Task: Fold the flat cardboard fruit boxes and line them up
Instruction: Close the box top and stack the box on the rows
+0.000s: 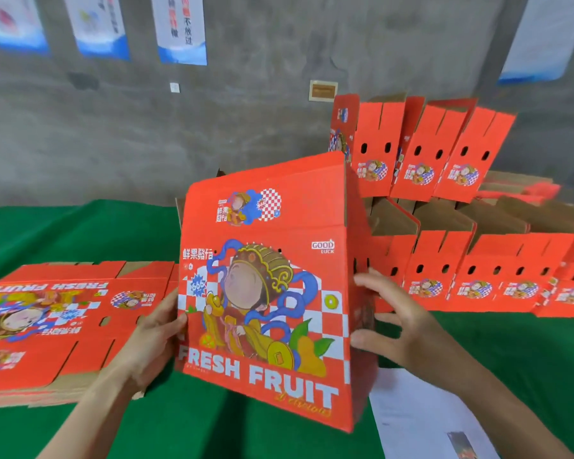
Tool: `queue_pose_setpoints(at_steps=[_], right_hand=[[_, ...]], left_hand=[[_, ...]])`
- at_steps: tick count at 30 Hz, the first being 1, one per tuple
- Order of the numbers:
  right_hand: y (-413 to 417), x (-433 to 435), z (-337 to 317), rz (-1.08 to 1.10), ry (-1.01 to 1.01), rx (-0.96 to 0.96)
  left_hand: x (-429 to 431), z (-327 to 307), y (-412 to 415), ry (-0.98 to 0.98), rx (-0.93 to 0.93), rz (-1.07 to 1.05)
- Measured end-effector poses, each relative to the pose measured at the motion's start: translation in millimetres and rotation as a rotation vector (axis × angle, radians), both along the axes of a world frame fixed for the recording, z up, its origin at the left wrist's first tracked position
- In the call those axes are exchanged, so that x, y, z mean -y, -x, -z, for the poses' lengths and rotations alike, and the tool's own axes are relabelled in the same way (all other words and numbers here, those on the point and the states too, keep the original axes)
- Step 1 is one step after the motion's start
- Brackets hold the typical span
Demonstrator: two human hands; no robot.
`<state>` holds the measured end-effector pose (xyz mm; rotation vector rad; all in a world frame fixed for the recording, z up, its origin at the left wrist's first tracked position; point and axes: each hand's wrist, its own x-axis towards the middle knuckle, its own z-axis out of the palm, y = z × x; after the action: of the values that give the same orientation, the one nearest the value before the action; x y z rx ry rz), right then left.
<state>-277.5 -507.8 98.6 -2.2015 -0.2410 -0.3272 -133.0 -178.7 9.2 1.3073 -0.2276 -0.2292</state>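
**Half-raised box held between both hands**

Left hand (156,332): curled round the left edge of the fruit box (265,293), fingers going out of sight behind the panel. Right hand (395,323): fingers spread, with fingertips and thumb against the narrow right side panel.

The box is upright and slightly tilted, its printed "FRESH FRUIT" front facing the camera and its top flap standing up. It is held at centre, above the green table cover (80,233).

Left of the box, beside the left forearm: stack of flat boxes (63,319), print side up.

Right and behind: folded boxes (478,276) in a row, flaps open. A second tier (428,150) stands on them, leaning.

Near right, under the right forearm: white paper sheet (411,415) lying on the cover.

Room: bare grey concrete wall (246,94) behind the table. Hanging posters (183,28) in white and blue, blurred. A small plaque (323,90) on the wall.
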Motion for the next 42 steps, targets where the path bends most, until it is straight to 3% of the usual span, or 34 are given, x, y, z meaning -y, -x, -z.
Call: queue_pose_setpoints(at_steps=[6,12,15,18,24,31,35,37,40,42], right_hand=[[-1,-4,-8,-0.008,0.094,0.084],[-30,1,-43,-0.004,0.038,0.297],[-53,-6,-60,0.078,0.159,0.409],[-79,-13,-74,0.18,0.336,0.476],[-141,-15,-84,0.311,0.386,0.443],[-227,-11,-86,0.303,0.397,0.364],[-283,0,-91,0.323,0.32,0.414],[-314,7,-94,0.33,0.275,0.437],[-360,18,-99,0.358,0.256,0.433],[-389,28,-102,0.387,0.253,0.415]], left_hand=[[5,-7,-6,0.066,0.031,-0.031],[37,-76,-30,-0.04,0.286,-0.157],[67,-98,-34,-0.065,0.303,-0.245],[93,-101,-34,-0.112,0.292,-0.142],[133,-120,-47,-0.155,0.406,0.07],[163,-157,-125,-0.216,0.463,0.043],[177,-158,-177,-0.218,0.519,0.013],[182,-150,-201,-0.322,0.543,-0.015],[187,-123,-232,-0.737,0.641,-0.013],[190,-101,-250,-1.009,0.579,0.049]])
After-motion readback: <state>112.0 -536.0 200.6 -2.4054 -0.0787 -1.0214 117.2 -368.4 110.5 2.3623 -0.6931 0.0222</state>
